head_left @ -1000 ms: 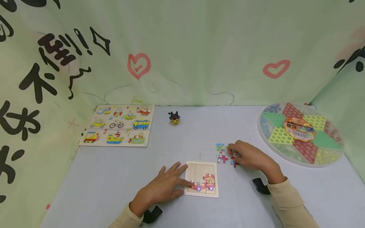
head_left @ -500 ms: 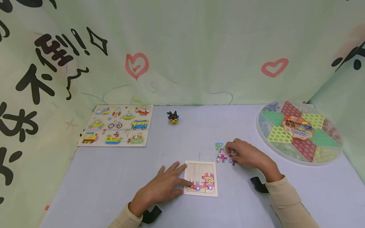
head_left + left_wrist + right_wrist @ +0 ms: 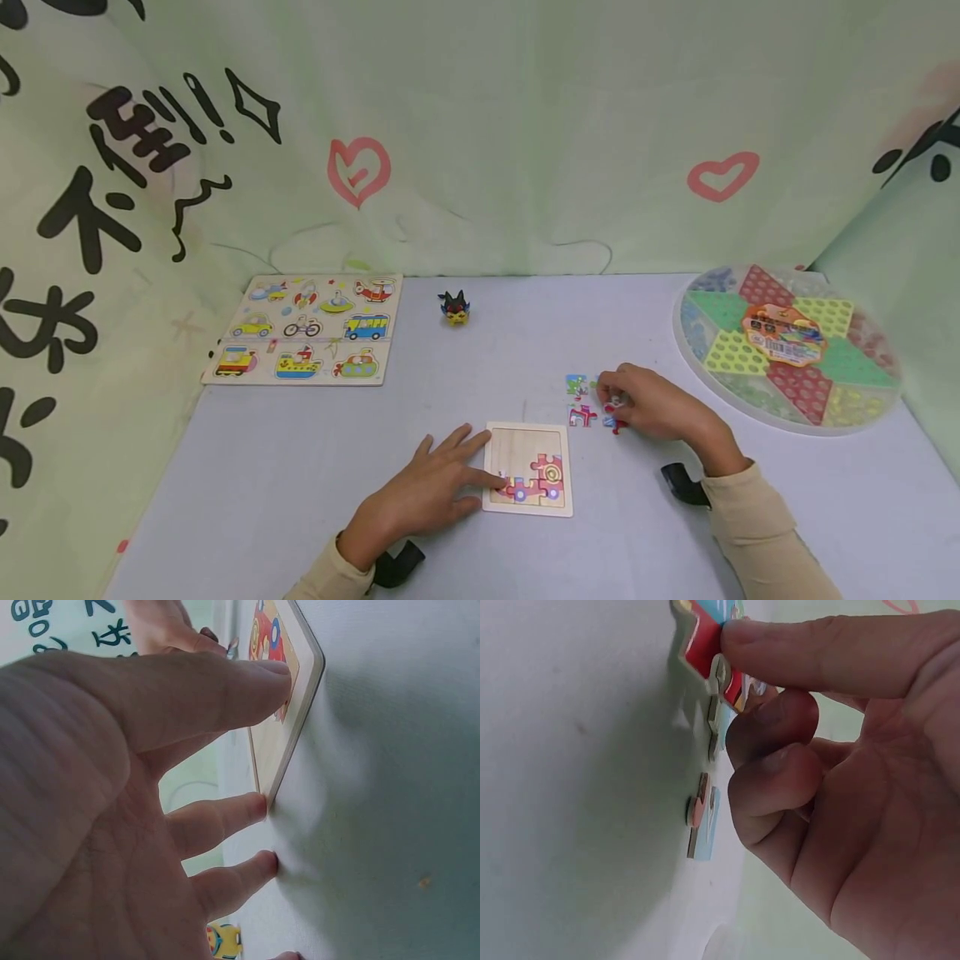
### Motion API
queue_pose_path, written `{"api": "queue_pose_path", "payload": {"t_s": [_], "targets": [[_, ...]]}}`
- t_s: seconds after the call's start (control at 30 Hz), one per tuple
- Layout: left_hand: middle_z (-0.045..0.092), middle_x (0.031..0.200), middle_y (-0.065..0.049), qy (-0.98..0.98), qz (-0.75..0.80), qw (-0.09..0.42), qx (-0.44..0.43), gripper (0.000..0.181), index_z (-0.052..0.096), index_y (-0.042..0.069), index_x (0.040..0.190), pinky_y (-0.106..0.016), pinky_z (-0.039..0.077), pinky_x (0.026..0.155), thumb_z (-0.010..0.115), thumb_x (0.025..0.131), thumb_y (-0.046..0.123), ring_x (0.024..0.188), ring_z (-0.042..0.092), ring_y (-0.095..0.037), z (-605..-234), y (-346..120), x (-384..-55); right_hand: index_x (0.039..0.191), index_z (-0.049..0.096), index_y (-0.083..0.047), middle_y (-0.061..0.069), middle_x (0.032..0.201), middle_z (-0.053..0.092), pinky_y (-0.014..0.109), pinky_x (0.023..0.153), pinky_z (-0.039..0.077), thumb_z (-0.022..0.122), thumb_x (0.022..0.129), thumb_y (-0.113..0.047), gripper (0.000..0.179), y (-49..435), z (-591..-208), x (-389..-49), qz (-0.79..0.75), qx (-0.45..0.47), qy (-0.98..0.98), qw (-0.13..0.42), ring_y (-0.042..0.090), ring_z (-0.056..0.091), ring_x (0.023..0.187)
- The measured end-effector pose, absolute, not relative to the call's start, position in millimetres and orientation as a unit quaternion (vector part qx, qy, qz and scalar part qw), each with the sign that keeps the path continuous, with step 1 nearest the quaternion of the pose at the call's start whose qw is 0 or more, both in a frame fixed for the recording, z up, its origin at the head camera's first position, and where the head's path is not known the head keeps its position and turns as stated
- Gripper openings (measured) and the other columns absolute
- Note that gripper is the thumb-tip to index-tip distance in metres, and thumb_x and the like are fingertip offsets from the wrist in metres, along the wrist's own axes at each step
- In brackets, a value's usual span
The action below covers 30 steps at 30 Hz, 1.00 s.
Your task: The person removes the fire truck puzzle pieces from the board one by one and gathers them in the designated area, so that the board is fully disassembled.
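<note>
I have the right hand (image 3: 651, 406) pinching a red-and-blue jigsaw piece (image 3: 703, 646), the left hand (image 3: 420, 493), fingers spread, touching a wooden puzzle tray (image 3: 517, 450).

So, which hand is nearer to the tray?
The left hand: it is at the left side of the tray, one finger over its edge. The right hand is apart from it, beyond the far right corner, pinching a piece.

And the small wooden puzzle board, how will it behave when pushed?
The puzzle board looks thin but stiff, so probably will not bend. Lying flat, it seems unlikely to tip. Its pieces fill only part, so they might shift.
</note>
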<state>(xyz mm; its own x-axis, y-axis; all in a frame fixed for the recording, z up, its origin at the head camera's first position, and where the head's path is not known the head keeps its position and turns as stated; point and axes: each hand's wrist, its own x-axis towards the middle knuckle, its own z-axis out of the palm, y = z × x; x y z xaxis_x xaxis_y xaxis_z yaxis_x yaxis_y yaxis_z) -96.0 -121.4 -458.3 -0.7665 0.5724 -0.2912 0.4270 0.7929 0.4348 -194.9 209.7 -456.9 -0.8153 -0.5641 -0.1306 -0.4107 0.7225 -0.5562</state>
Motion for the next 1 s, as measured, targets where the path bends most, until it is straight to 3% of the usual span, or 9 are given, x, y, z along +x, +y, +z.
{"api": "queue_pose_path", "payload": {"t_s": [0.67, 1.0], "targets": [[0.040, 0.161, -0.007, 0.923, 0.180, 0.206, 0.273, 0.034, 0.075, 0.033, 0.125, -0.073, 0.025, 0.111, 0.075, 0.094, 0.019, 0.152, 0.027, -0.036, -458, -122, -96, 0.094, 0.064, -0.014, 0.002, 0.091, 0.052, 0.034, 0.066, 0.041, 0.067, 0.086, 0.006, 0.022, 199, -459, -188, -0.219, -0.242, 0.935, 0.139, 0.018, 0.048, 0.076], [0.040, 0.161, -0.008, 0.922, 0.180, 0.205, 0.275, 0.035, 0.075, 0.034, 0.125, -0.073, 0.025, 0.111, 0.075, 0.094, 0.019, 0.152, 0.027, -0.036, -459, -122, -96, 0.100, 0.059, -0.011, 0.004, 0.093, 0.055, 0.037, 0.068, 0.043, 0.068, 0.085, 0.005, 0.024, 198, -458, -186, -0.223, -0.218, 0.940, 0.141, 0.020, 0.050, 0.078]]}}
